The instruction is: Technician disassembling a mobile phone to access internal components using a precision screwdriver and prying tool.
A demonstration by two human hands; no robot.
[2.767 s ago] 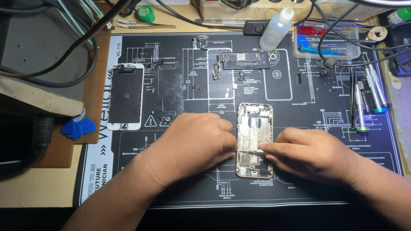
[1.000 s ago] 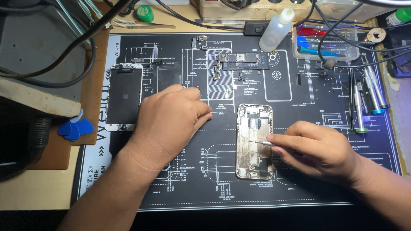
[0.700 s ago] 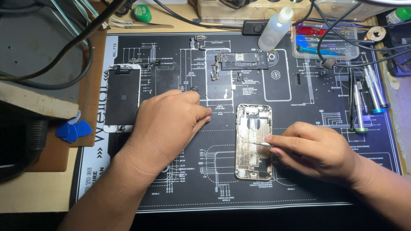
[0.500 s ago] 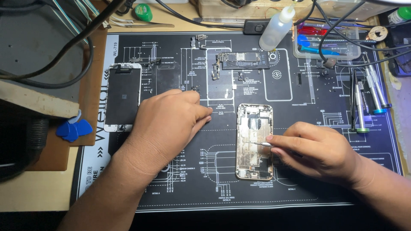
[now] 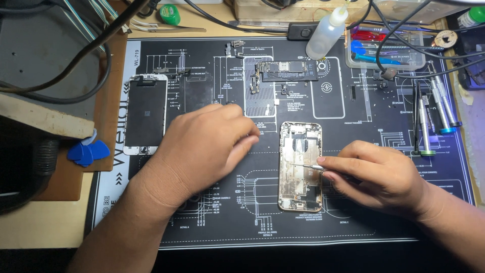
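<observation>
An opened phone housing (image 5: 300, 167) lies upright on the black repair mat (image 5: 353, 222), its inner frame bare. My right hand (image 5: 376, 177) rests on the mat just right of it and pinches thin metal tweezers (image 5: 305, 166), whose tips reach over the middle of the housing. My left hand (image 5: 207, 144) lies palm down on the mat to the left of the housing, fingers curled, fingertips near the mat's small printed boxes. Whether it pinches a small part I cannot tell.
A phone screen (image 5: 145, 114) lies at the mat's left, a logic board (image 5: 285, 71) at the top centre. A squeeze bottle (image 5: 327, 33), a clear tool tray (image 5: 384, 48), several screwdrivers (image 5: 429, 121), blue picks (image 5: 87, 151) and cables (image 5: 76, 65) ring the mat.
My left hand left the phone housing and moved up and left onto the mat. My right hand slid slightly right and holds the tweezers over the housing. Little has moved in the last second.
</observation>
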